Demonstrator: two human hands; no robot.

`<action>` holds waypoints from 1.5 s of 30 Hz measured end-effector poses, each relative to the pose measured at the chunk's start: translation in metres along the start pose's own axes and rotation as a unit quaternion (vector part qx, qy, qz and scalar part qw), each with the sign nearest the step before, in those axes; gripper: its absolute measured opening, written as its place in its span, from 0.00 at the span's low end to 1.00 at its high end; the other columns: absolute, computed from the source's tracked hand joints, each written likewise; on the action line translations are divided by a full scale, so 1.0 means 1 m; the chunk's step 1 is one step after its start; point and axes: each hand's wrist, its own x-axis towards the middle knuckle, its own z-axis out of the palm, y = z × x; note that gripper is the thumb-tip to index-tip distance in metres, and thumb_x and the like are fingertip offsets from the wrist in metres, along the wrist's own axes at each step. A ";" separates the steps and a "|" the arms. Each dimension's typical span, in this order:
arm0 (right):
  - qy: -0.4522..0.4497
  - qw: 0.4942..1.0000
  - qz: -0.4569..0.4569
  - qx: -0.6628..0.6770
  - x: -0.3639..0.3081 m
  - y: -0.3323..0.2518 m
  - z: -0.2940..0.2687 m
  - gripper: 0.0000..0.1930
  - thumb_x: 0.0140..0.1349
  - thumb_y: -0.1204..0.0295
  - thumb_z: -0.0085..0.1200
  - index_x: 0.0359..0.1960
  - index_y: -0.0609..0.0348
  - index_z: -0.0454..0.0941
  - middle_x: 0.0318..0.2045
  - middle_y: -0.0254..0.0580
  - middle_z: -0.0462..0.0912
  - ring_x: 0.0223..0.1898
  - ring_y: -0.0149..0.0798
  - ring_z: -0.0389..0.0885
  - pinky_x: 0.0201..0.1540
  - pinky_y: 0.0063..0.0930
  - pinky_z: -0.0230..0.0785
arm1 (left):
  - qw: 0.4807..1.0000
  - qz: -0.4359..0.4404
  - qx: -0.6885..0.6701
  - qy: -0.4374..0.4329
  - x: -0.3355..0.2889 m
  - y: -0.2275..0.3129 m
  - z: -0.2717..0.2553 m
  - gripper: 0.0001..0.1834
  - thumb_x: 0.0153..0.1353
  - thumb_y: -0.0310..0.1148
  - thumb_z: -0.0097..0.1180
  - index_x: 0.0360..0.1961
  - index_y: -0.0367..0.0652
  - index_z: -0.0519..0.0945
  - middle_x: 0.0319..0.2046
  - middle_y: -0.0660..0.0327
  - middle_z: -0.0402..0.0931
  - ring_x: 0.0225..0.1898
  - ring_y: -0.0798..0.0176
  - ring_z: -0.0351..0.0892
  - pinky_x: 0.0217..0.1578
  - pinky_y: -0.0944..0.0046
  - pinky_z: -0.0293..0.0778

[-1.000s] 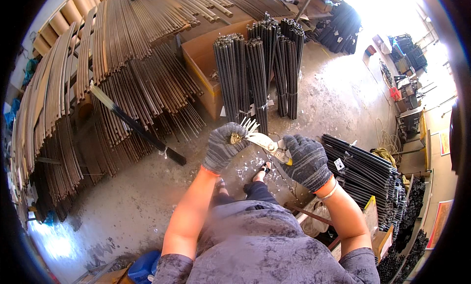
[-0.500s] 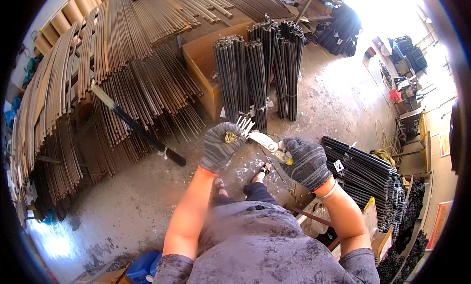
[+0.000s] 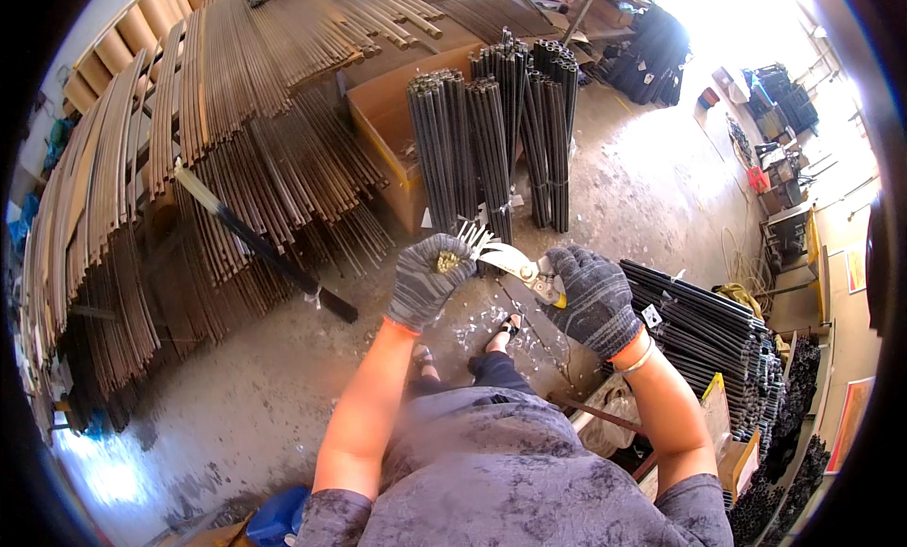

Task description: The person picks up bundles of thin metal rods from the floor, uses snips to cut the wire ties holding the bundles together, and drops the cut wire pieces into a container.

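Note:
My left hand (image 3: 420,290), in a grey striped knit glove, is closed round a small bundle of thin strips (image 3: 475,235). Their white ends fan out past the fingers, and a gold-coloured cluster (image 3: 448,261) shows at the top of the fist. In the matching glove, my right hand (image 3: 595,301) grips a pair of hand shears (image 3: 515,262) with pale curved blades and a yellow patch on the handle. The blade tips reach the white strips beside my left hand; whether they are closed on them I cannot tell.
Bundled dark tubes (image 3: 491,141) stand upright ahead, beside a large cardboard box (image 3: 387,155). Racks of long brownish rods (image 3: 236,65) fill the left. More black tubes (image 3: 704,344) lie stacked at the right. White scraps litter the floor (image 3: 463,330) near my feet. A blue container (image 3: 277,517) sits low left.
The shears and both hands stay at nearly the same place, with the blades still against the white strips. The view has shifted slightly.

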 end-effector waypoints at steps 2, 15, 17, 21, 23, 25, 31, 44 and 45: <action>-0.039 0.999 0.010 -0.023 0.001 -0.001 -0.003 0.25 0.45 0.64 0.66 0.46 0.56 0.72 0.38 0.47 0.79 0.39 0.52 0.79 0.40 0.43 0.71 | 1.000 -0.005 -0.020 -0.004 0.000 -0.002 0.003 0.11 0.49 0.23 0.68 0.34 0.40 0.81 0.33 0.64 0.82 0.36 0.72 0.78 0.41 0.69 0.75; -0.012 0.999 0.019 0.040 -0.003 -0.002 -0.001 0.20 0.47 0.65 0.65 0.42 0.53 0.74 0.33 0.44 0.80 0.36 0.50 0.80 0.37 0.41 0.72 | 0.999 0.017 -0.012 -0.034 -0.005 -0.005 -0.003 0.12 0.51 0.23 0.66 0.38 0.40 0.82 0.37 0.64 0.81 0.41 0.69 0.79 0.46 0.67 0.75; -0.038 0.998 0.029 0.042 -0.006 -0.009 -0.003 0.20 0.47 0.65 0.64 0.42 0.53 0.74 0.32 0.45 0.79 0.35 0.50 0.80 0.37 0.42 0.71 | 0.998 0.045 -0.023 -0.045 -0.002 -0.009 -0.004 0.12 0.50 0.22 0.67 0.38 0.40 0.83 0.37 0.63 0.81 0.41 0.68 0.79 0.47 0.67 0.75; -0.056 0.998 0.022 0.012 -0.006 -0.014 -0.002 0.21 0.45 0.64 0.64 0.43 0.52 0.74 0.32 0.45 0.79 0.34 0.51 0.80 0.36 0.43 0.72 | 0.995 0.089 -0.031 -0.019 -0.002 -0.015 -0.003 0.14 0.49 0.22 0.67 0.39 0.39 0.83 0.36 0.63 0.81 0.40 0.68 0.79 0.45 0.67 0.75; -0.007 0.999 0.037 0.032 0.001 -0.004 0.001 0.22 0.46 0.62 0.67 0.42 0.53 0.74 0.32 0.44 0.79 0.32 0.51 0.80 0.34 0.43 0.71 | 0.995 0.088 0.036 -0.021 -0.002 -0.012 -0.003 0.13 0.49 0.23 0.66 0.39 0.39 0.83 0.35 0.63 0.81 0.39 0.68 0.79 0.44 0.66 0.75; 0.019 0.997 0.055 0.042 0.008 -0.005 -0.006 0.22 0.47 0.63 0.66 0.43 0.53 0.74 0.33 0.44 0.80 0.33 0.51 0.81 0.34 0.43 0.72 | 0.994 0.081 0.068 -0.022 -0.002 -0.008 -0.003 0.12 0.50 0.23 0.66 0.38 0.39 0.83 0.34 0.63 0.81 0.38 0.68 0.79 0.43 0.66 0.75; -0.043 0.998 0.043 0.024 -0.003 -0.001 0.019 0.20 0.47 0.64 0.65 0.42 0.52 0.75 0.33 0.45 0.81 0.34 0.50 0.81 0.33 0.42 0.72 | 0.998 0.010 0.061 -0.018 -0.001 -0.003 -0.004 0.09 0.51 0.23 0.64 0.35 0.40 0.82 0.34 0.62 0.81 0.38 0.69 0.79 0.43 0.67 0.74; -0.058 0.998 0.020 -0.019 0.005 -0.011 0.002 0.26 0.47 0.59 0.65 0.46 0.56 0.72 0.36 0.44 0.78 0.38 0.49 0.79 0.38 0.42 0.70 | 0.998 0.055 0.036 0.014 0.001 -0.007 -0.002 0.09 0.49 0.19 0.65 0.33 0.39 0.83 0.33 0.63 0.79 0.36 0.67 0.78 0.41 0.68 0.74; -0.065 0.997 0.012 -0.046 0.008 -0.011 0.001 0.27 0.47 0.58 0.65 0.47 0.56 0.72 0.36 0.45 0.78 0.38 0.49 0.78 0.38 0.42 0.70 | 0.998 0.056 0.029 0.010 0.001 -0.007 -0.001 0.09 0.49 0.20 0.65 0.34 0.39 0.83 0.33 0.63 0.80 0.36 0.67 0.77 0.41 0.68 0.74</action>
